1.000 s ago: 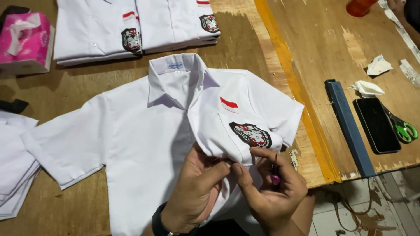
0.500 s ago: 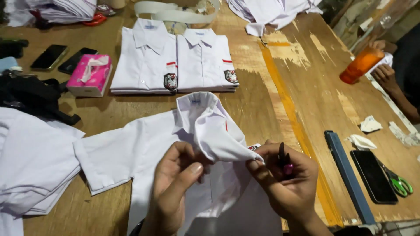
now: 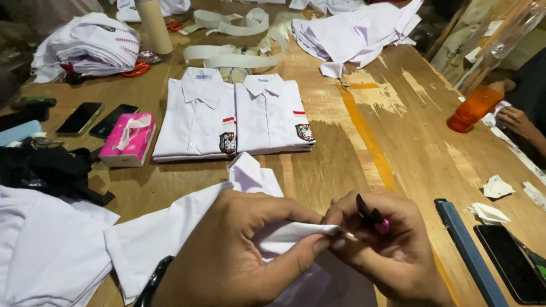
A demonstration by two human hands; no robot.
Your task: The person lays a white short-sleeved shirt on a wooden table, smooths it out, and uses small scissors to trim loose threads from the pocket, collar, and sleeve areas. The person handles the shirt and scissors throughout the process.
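Observation:
A white shirt (image 3: 170, 239) lies spread on the wooden table (image 3: 341, 153) right in front of me. My left hand (image 3: 239, 256) pinches a raised fold of its cloth (image 3: 284, 232) between thumb and fingers. My right hand (image 3: 387, 244) grips the tip of the same fold and also holds a small dark tool with a pink end (image 3: 372, 219). Both hands touch at the fold, low in the head view. A dark band (image 3: 151, 281) sits on my left wrist.
Two folded white shirts with badges (image 3: 233, 119) lie beyond. A pink tissue box (image 3: 129, 139), phones (image 3: 94, 118) and dark cloth sit left. A blue ruler (image 3: 469, 250), a phone (image 3: 512, 261) and paper scraps sit right. Another person's hand (image 3: 520, 122) holds an orange bottle (image 3: 475, 108).
The view has tilted up and drawn closer to my hands. Both hands have lifted the shirt's fold higher off the table; the badge on it is now out of sight.

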